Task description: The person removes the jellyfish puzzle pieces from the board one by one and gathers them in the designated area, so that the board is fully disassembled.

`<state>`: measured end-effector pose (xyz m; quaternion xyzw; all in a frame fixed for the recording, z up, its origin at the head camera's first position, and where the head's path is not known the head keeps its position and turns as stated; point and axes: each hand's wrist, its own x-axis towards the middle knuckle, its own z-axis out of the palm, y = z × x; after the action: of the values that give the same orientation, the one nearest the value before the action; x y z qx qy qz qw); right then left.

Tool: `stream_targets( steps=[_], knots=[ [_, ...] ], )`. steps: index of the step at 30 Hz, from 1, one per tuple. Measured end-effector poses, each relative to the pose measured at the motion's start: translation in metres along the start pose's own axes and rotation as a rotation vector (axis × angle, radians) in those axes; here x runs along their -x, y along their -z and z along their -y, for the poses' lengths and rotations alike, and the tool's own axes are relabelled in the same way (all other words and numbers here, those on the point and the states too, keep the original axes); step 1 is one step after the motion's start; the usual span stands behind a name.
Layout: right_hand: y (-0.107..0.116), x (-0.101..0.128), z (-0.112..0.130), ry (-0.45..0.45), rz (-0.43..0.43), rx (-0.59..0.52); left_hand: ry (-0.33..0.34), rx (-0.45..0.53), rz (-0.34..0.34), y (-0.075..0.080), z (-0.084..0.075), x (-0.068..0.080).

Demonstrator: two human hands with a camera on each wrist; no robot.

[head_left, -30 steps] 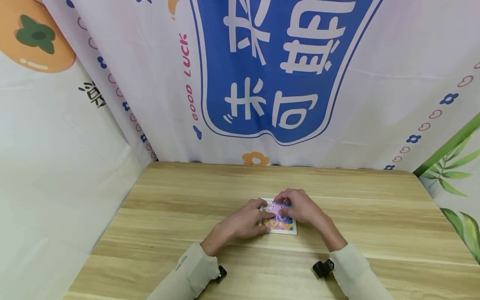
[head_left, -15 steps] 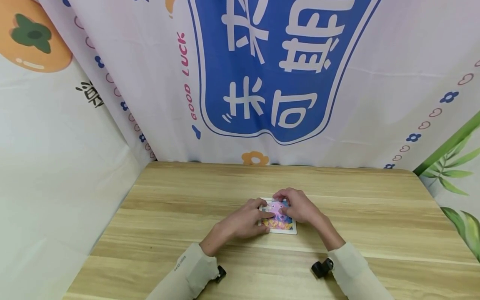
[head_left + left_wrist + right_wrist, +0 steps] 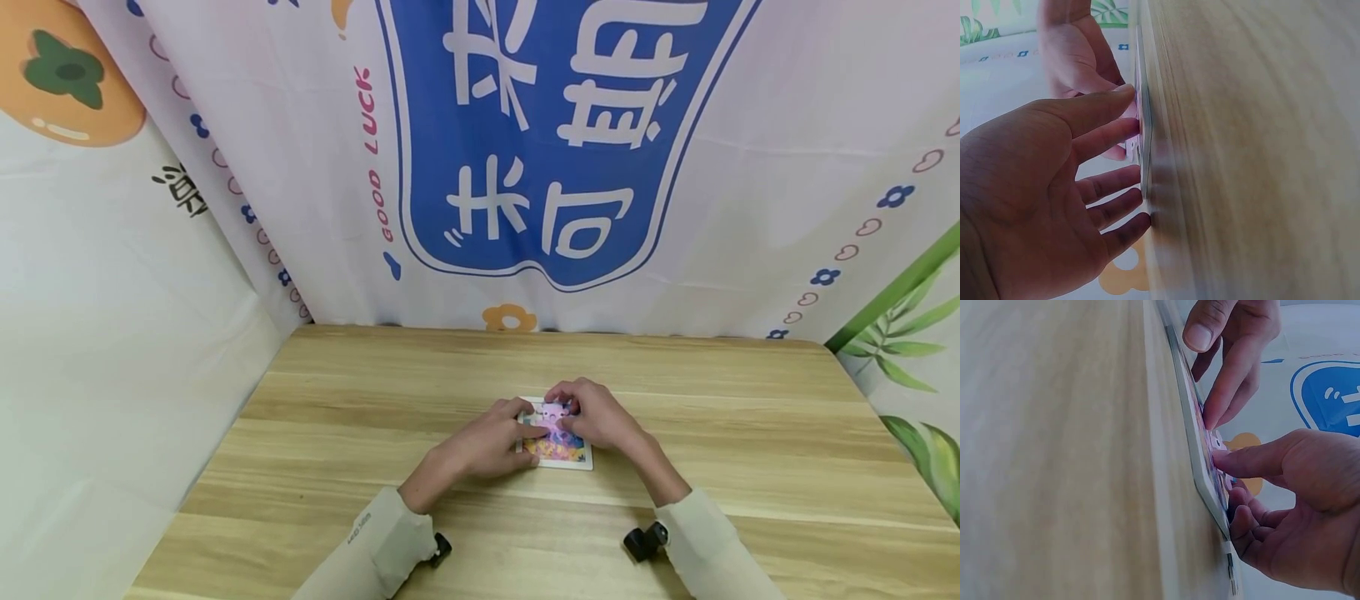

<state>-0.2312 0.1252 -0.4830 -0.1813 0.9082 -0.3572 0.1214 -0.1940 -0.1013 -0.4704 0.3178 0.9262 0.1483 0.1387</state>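
Wood-grain worktop [image 3: 735,433] is seen in the head view, with a small picture board [image 3: 558,446] lying flat on it near the middle. Both forearms, in pale sleeves, are brought in from the near edge and angled toward each other. The left hand [image 3: 491,442] is laid palm down at the board's left edge, fingers extended over the printed face. The right hand [image 3: 600,417] is arched over the board's far right part, fingertips bent down onto the pink area. A small black device [image 3: 645,540] is noted at the right wrist. A printed backdrop [image 3: 555,150] with a blue panel hangs behind the worktop.

Left wrist view: the left hand [image 3: 1054,206] is seen from behind the palm, fingers spread and nearly straight. The fingertips [image 3: 1132,128] of the upper fingers are pressed against the picture board [image 3: 1145,125], seen edge on; the lower ones touch the worktop [image 3: 1254,150] just beside it. Nothing is gripped. The right hand [image 3: 1079,56] is visible beyond, resting on the same board.

Right wrist view: the right hand [image 3: 1291,500] is shown with the forefinger straight, its tip pressed on the picture board [image 3: 1200,444]; the other fingers are loosely curled under, close to the board's face. No pinch is visible. The left hand [image 3: 1232,350] reaches down from above, its fingertips [image 3: 1213,419] touching the board's face. The board lies flat against the worktop [image 3: 1054,450].
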Motion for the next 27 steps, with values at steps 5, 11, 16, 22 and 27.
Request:
stream_targets(
  steps=[5, 11, 16, 22, 27],
  knots=[
    [0.0003, 0.0002, -0.0001, 0.002, 0.0, -0.004, 0.004, 0.004, -0.001, 0.0013, -0.0011, 0.0014],
    [0.0007, 0.0012, -0.0002, 0.008, -0.005, -0.023, 0.004, 0.011, 0.0, 0.002, -0.002, 0.0026],
    [0.0008, 0.0019, -0.0035, 0.024, -0.035, -0.049, 0.007, 0.017, 0.001, 0.0013, -0.0019, 0.0029],
    [0.0011, 0.0021, -0.0055, 0.023, -0.058, -0.081, 0.015, 0.011, -0.001, 0.0016, -0.0022, 0.0028],
    [0.0019, 0.0026, -0.0053, 0.006, -0.077, -0.127, 0.02, 0.011, 0.004, 0.0011, -0.0024, 0.0028]
  ],
)
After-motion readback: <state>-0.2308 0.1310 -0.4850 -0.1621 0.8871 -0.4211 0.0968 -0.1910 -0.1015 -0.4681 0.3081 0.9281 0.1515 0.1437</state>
